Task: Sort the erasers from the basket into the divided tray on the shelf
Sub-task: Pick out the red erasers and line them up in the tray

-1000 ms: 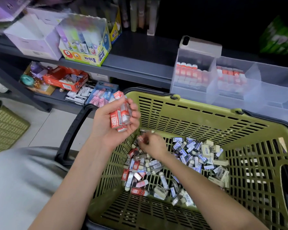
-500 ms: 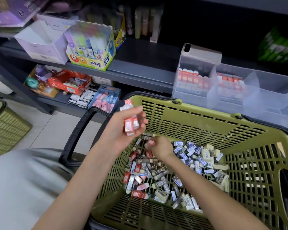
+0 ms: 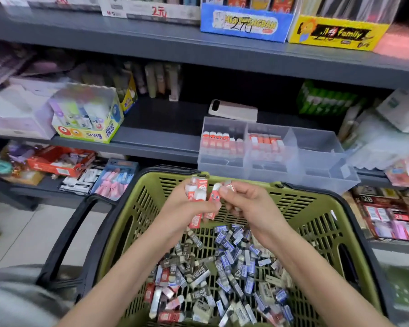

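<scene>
A green basket (image 3: pixel 316 208) holds a heap of loose erasers (image 3: pixel 222 274) in red, blue and dark sleeves. Above its far rim, my left hand (image 3: pixel 182 208) grips a bundle of red erasers (image 3: pixel 200 197). My right hand (image 3: pixel 248 204) is beside it, pinching a red eraser (image 3: pixel 229 185) at the fingertips against the bundle. A clear divided tray (image 3: pixel 316 159) stands on the shelf just behind the basket. Its two left compartments hold rows of red-and-white erasers (image 3: pixel 222 142); its right compartment looks empty.
A phone (image 3: pixel 232 110) lies on the shelf behind the tray. A glue-stick box (image 3: pixel 87 119) stands to the left. Stationery boxes fill the lower shelf at left (image 3: pixel 59 161) and right (image 3: pixel 387 220). The basket's black handle (image 3: pixel 64 244) hangs at left over a tiled floor.
My right hand rose out of the eraser heap with a red eraser and met my left hand. Both hands lifted toward the basket's far rim, and my head tilted up.
</scene>
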